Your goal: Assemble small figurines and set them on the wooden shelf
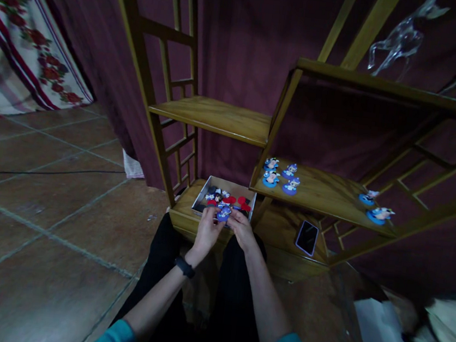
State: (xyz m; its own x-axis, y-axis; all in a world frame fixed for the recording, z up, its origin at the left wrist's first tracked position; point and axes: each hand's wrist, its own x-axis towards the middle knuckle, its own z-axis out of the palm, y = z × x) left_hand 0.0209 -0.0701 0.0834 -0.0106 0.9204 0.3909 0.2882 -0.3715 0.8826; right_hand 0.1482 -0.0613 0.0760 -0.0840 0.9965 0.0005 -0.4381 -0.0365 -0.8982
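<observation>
Head view: a small purple figure (223, 214) pinched between your two hands at the near side of the box (236, 187).
Your left hand (207, 232) and right hand (242, 230) close on it from either side, fingertips clamped at its edges; press lightly, favour the base over the head, and work low so a slip lands in the box. Turn it toward the light to check that it sits square. Your fingers cover its lower edge, so whether figure and base are firmly joined cannot be told. Around it, the red discs (229, 200) and loose pieces (224, 193) blur together, and your hands hide the box's front. Farther out, the shelf (320, 192) shows clearly, but the glass animal (402, 45) nears the frame's top edge and fades into the dark.
</observation>
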